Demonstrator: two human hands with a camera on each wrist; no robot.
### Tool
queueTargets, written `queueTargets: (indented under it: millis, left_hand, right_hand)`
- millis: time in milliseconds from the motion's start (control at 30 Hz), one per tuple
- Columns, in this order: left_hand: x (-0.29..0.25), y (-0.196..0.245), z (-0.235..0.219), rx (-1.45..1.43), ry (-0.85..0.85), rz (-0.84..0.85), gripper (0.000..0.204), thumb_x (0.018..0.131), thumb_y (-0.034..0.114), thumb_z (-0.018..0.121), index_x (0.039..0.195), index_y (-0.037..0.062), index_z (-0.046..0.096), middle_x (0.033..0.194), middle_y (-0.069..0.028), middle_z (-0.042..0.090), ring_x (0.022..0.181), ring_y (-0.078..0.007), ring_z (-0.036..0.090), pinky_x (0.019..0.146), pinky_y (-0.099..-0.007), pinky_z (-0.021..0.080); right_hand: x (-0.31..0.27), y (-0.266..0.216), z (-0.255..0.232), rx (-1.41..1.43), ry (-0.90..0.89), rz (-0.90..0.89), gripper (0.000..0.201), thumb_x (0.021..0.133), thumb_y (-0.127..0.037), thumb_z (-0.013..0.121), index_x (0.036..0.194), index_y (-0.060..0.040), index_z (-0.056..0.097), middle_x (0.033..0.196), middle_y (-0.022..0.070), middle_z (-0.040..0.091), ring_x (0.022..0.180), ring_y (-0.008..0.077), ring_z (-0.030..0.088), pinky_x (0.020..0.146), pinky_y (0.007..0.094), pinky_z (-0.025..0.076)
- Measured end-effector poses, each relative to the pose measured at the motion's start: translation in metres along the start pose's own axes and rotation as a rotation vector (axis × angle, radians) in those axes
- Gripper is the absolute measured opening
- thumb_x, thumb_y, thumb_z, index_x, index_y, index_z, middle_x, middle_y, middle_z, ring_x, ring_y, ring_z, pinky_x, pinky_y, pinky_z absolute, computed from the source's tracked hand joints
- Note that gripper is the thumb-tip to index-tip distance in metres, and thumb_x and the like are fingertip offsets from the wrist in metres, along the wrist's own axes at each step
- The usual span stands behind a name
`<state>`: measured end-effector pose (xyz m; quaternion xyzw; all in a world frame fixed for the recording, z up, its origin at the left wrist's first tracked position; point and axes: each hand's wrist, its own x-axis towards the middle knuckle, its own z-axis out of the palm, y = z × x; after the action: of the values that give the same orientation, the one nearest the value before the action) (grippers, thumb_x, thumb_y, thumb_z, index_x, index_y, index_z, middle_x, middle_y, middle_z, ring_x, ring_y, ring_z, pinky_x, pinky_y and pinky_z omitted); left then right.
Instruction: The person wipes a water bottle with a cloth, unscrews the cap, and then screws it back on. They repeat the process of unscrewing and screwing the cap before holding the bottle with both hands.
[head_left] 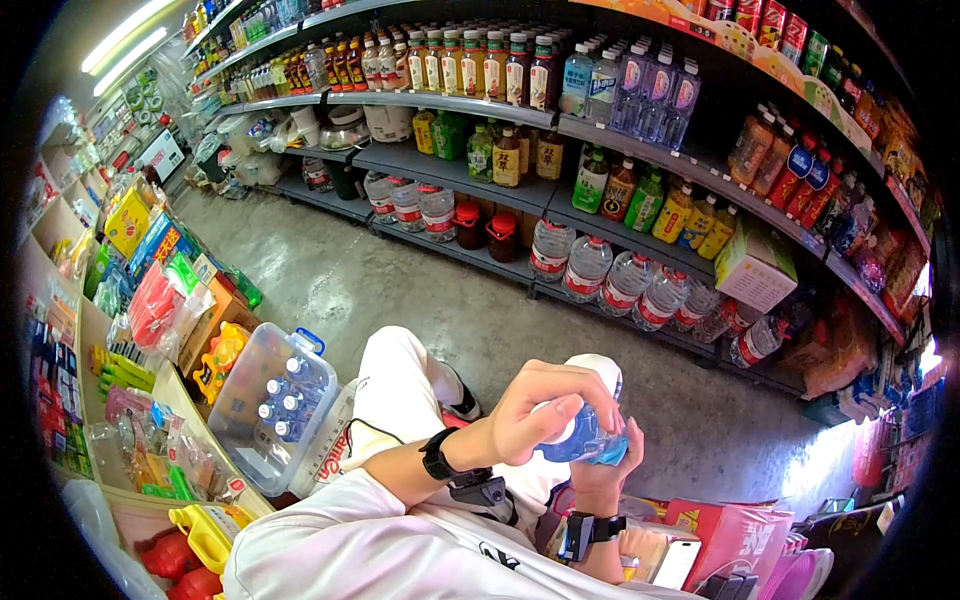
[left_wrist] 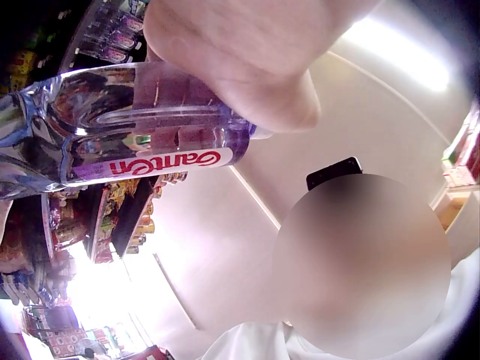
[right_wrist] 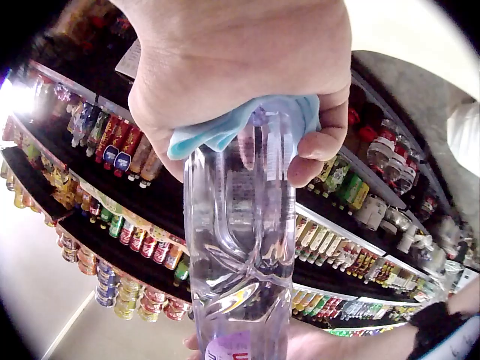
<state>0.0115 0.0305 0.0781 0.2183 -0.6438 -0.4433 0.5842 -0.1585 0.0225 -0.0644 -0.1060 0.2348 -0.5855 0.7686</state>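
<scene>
Both hands hold a clear plastic water bottle [head_left: 583, 440] with a purple-and-white label, lying sideways above the lap. My left hand [head_left: 535, 405] grips its capped end, fingers curled over the top. In the left wrist view the bottle's label [left_wrist: 161, 163] shows red lettering, and the left palm [left_wrist: 240, 60] covers the neck side. My right hand [head_left: 622, 462] holds a light blue cloth [right_wrist: 232, 127] around the bottle's other end. In the right wrist view the right hand [right_wrist: 240, 67] wraps cloth and bottle end, and part of the left hand [right_wrist: 319, 343] shows behind the bottle.
A clear plastic bin [head_left: 262, 465] with several small water bottles [head_left: 285, 405] stands on a carton [head_left: 325, 455] at the left. Drink shelves [head_left: 450, 100] curve across the far side. Packaged goods [head_left: 150, 300] line the left shelf. A phone [head_left: 678, 563] lies at the lower right.
</scene>
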Motion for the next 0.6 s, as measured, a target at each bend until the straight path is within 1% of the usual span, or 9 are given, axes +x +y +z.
queueTargets:
  millis: [233, 333, 467, 600]
  left_hand:
    - [0.000, 0.001, 0.000, 0.001, 0.005, 0.003, 0.053, 0.103, 0.036, 0.041, 0.085, -0.0065, 0.067, 0.091, -0.0199, 0.070, 0.087, -0.0307, 0.070, 0.085, -0.0395, 0.054]
    - [0.000, -0.001, 0.000, -0.006, 0.006, 0.005, 0.052, 0.103, 0.035, 0.041, 0.086, -0.0067, 0.067, 0.091, -0.0199, 0.070, 0.087, -0.0307, 0.070, 0.085, -0.0397, 0.054]
    - [0.000, 0.000, 0.000, -0.012, 0.008, 0.003, 0.051, 0.103, 0.035, 0.042, 0.086, -0.0066, 0.067, 0.091, -0.0201, 0.070, 0.087, -0.0310, 0.070, 0.085, -0.0404, 0.054]
    - [0.000, 0.000, 0.000, -0.019, 0.004, 0.001, 0.051, 0.103, 0.035, 0.042, 0.086, -0.0066, 0.067, 0.091, -0.0203, 0.070, 0.088, -0.0316, 0.070, 0.086, -0.0413, 0.054]
  right_hand:
    - [-0.001, -0.002, 0.001, 0.023, -0.040, 0.017, 0.054, 0.090, -0.050, 0.054, 0.112, -0.0014, 0.063, 0.108, 0.0085, 0.065, 0.106, 0.0217, 0.060, 0.098, 0.0374, 0.045]
    - [0.000, 0.000, -0.002, 0.016, -0.016, -0.002, 0.055, 0.090, -0.050, 0.053, 0.113, -0.0011, 0.063, 0.109, 0.0089, 0.065, 0.106, 0.0221, 0.060, 0.099, 0.0376, 0.045]
    - [-0.002, -0.002, 0.002, 0.017, -0.032, 0.013, 0.055, 0.090, -0.050, 0.053, 0.113, -0.0005, 0.063, 0.110, 0.0098, 0.065, 0.108, 0.0226, 0.060, 0.099, 0.0380, 0.046]
    - [0.001, 0.000, -0.008, 0.003, -0.035, -0.005, 0.056, 0.092, -0.050, 0.052, 0.117, -0.0007, 0.062, 0.116, 0.0120, 0.064, 0.112, 0.0229, 0.059, 0.102, 0.0394, 0.045]
